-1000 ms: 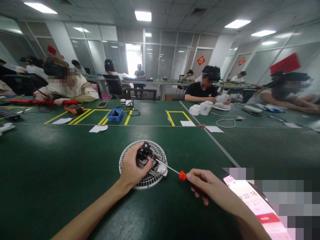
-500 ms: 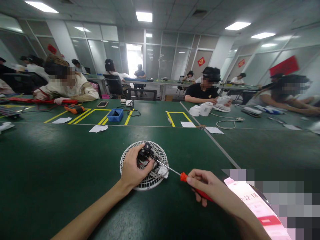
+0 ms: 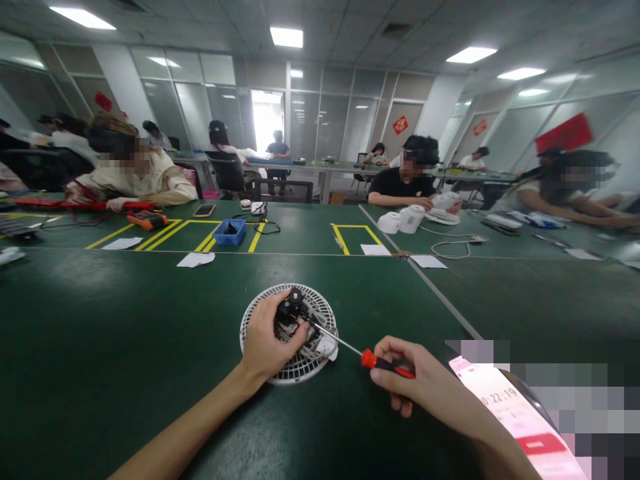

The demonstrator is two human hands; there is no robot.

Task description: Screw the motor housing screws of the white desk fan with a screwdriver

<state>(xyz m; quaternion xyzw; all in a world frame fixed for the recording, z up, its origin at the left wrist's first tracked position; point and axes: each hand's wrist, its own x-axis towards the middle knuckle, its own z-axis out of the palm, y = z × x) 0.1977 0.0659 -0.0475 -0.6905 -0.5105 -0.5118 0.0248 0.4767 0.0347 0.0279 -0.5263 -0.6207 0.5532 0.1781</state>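
Note:
A round white fan grille lies flat on the green table in front of me. A small black motor unit with wires sits at its middle. My left hand rests on the grille, fingers curled round the motor unit. My right hand grips the red handle of a screwdriver. The metal shaft points left and its tip touches the motor unit.
A phone showing a timer lies at the right by my right wrist. Farther back are a blue tray, paper slips, yellow floor-tape marks and white fan parts. Several people sit at the far tables.
My right hand has shifted its hold on the screwdriver handle, showing more of the red grip. The left hand stays on the motor unit. The view has drifted slightly.

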